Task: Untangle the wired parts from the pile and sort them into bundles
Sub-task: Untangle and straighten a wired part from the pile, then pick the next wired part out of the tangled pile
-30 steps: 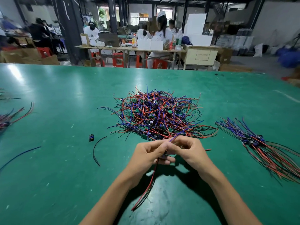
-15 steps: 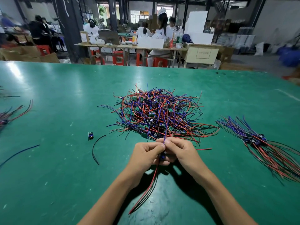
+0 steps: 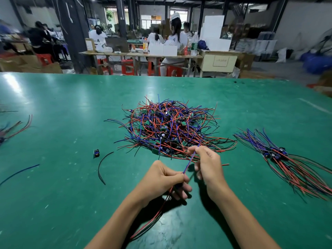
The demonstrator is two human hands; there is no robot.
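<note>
A tangled pile of wired parts [image 3: 170, 128], red, blue and black leads with small green boards, lies mid-table. A sorted bundle [image 3: 287, 162] rests to its right. My left hand [image 3: 161, 180] is shut on one wired part [image 3: 188, 164]; its red and black leads trail back toward me beneath the hand. My right hand [image 3: 208, 164] pinches the same part's blue leads near their far end, just in front of the pile, and the leads run taut between the two hands.
On the green table [image 3: 53, 194], a small loose component [image 3: 96, 152] and a stray black wire [image 3: 103, 166] lie left of my hands. A blue wire [image 3: 19, 172] and another bundle [image 3: 12, 130] sit at the far left. People work at benches behind.
My hands, close together before, have drawn apart. The right hand slid up the blue leads toward the pile and the left hand dropped nearer to me, stretching the leads straight.
</note>
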